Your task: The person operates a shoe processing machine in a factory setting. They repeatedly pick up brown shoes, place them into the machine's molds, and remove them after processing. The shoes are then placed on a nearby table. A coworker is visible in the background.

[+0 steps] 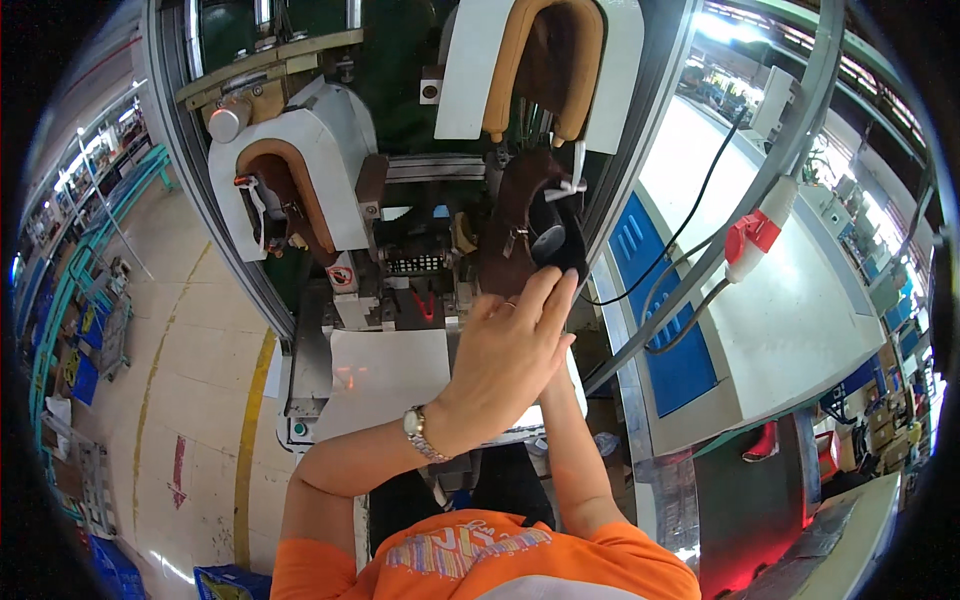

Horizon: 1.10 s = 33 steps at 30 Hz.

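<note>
A brown leather shoe upper [508, 215] with a dark open lining sits on the right station of a machine, below a tan U-shaped pad [505, 75]. My left hand [505, 355], with a wristwatch, reaches across to the upper's near end. Its long fingers lie pressed together against the dark lining and the others curl at the brown edge. My right hand [557, 380] is under and behind the left one, its fingers mostly hidden. A white metal arm [570, 180] stands by the upper's opening. On the left station another brown upper [290, 200] sits inside a similar pad.
A white sheet-like surface [385, 375] lies in front of the machine, near red-handled pliers [425, 303]. Metal frame posts [225, 200] flank the stations. To the right are a white table [760, 330], a red-and-white plug connector [755, 235] and hanging cables. Tiled floor lies left.
</note>
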### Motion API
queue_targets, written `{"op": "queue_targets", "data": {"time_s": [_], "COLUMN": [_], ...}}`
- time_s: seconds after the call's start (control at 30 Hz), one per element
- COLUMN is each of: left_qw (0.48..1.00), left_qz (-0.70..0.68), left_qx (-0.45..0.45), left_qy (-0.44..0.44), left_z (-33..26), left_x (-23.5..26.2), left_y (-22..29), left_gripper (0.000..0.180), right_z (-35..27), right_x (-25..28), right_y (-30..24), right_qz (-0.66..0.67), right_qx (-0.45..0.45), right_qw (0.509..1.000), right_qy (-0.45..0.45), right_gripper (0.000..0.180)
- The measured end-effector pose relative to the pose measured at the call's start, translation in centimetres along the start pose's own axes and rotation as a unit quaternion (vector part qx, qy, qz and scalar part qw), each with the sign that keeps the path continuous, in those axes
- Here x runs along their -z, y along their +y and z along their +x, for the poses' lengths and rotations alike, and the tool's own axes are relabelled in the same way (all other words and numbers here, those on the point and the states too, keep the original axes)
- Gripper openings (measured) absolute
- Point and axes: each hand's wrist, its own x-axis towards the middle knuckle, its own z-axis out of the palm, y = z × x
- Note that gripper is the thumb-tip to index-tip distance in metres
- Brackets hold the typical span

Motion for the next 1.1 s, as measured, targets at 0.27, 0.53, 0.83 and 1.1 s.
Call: {"op": "queue_targets", "data": {"time_s": [0.27, 0.53, 0.83, 1.1], "left_qw": [0.996, 0.998, 0.997, 0.996], "left_qz": [0.081, 0.024, -0.001, -0.023], "left_qx": [0.031, 0.053, 0.074, 0.084], "left_qy": [-0.024, 0.025, -0.005, 0.0], "left_z": [-2.5, -2.7, -3.4, -3.5], "left_x": [-4.9, -5.4, -6.1, -6.0], "left_y": [0.0, -0.1, -0.5, -0.5], "left_gripper": [0.057, 0.055, 0.061, 0.063], "right_z": [2.4, 2.4, 4.3, 6.9], "right_x": [2.8, 4.5, 5.6, 7.7], "right_y": [0.2, -0.2, -0.1, -0.6], "right_qz": [-0.052, -0.077, -0.097, -0.111], "right_qx": [0.104, 0.137, 0.145, 0.156], "right_qw": [0.993, 0.987, 0.984, 0.981], "right_qy": [0.02, 0.029, 0.03, 0.014], "right_gripper": [0.046, 0.045, 0.044, 0.043]}}
